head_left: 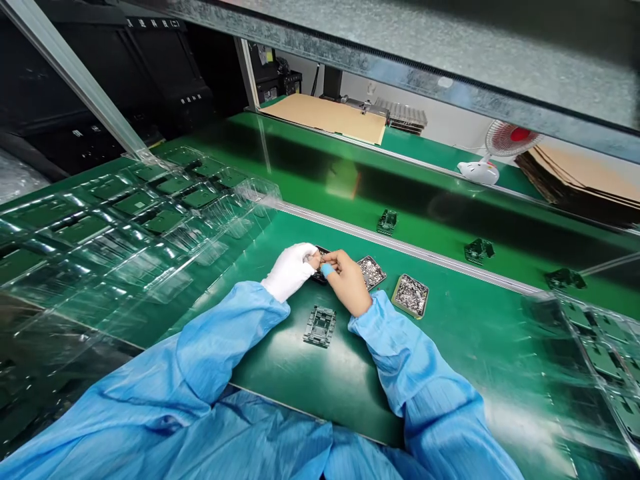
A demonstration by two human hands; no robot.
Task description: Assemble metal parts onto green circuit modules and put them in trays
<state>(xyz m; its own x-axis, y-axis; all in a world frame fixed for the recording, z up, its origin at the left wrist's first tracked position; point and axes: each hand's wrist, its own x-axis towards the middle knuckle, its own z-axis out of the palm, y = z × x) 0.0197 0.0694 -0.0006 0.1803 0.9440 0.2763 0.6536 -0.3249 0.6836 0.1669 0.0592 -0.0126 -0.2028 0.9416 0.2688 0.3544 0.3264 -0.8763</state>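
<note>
My left hand point(293, 270), in a white glove with bare fingertips, is closed in a pinch over a dark tray point(319, 276) of small parts. Against its fingertips meets my right hand point(349, 279), bare except for a blue finger cot, its fingers pinched together. Whatever lies between them is too small to make out. Just below the hands a green circuit board point(320, 326) lies flat on the green bench. Partly behind my right hand sits a tray of small metal parts point(373, 272); another metal-filled tray point(411, 296) stands further right.
Clear plastic blister trays point(135, 203) holding boards cover the left side; more trays point(600, 340) stand at the right edge. Beyond a metal rail point(400, 245), several boards point(479, 251) lie on the green belt. A metal shelf point(425, 60) hangs overhead. A small fan point(510, 140) stands behind.
</note>
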